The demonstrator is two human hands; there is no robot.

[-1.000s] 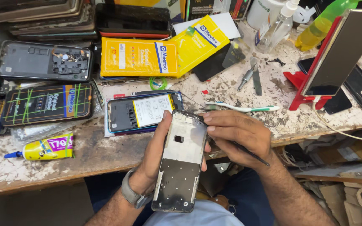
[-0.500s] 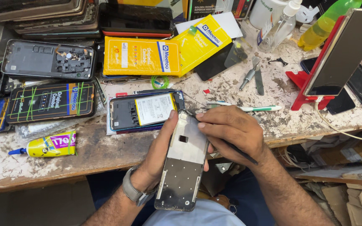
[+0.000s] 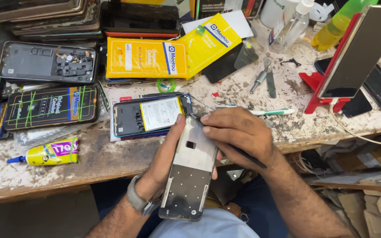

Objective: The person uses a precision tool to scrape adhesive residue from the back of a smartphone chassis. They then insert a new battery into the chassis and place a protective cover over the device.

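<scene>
My left hand (image 3: 166, 156) holds a bare phone frame (image 3: 190, 172), grey and silver, upright over my lap at the bench's front edge. My right hand (image 3: 239, 134) rests on the frame's upper right edge and grips a thin black tool (image 3: 248, 156) whose tip touches the frame's top corner. Just behind the frame an opened phone (image 3: 148, 115) with its battery showing lies flat on the bench. A grey watch sits on my left wrist.
A worn workbench (image 3: 111, 156) carries a glue tube (image 3: 49, 152), a phone back shell (image 3: 47, 61), yellow packets (image 3: 146, 57), boxed phone screens (image 3: 51, 105), tweezers (image 3: 270, 81), a white and green pen (image 3: 272, 112), bottles and a red stand holding a phone (image 3: 358, 53).
Both hands and the frame have stayed in place; my right hand's fingers shifted slightly along the frame's top edge with the tool.
</scene>
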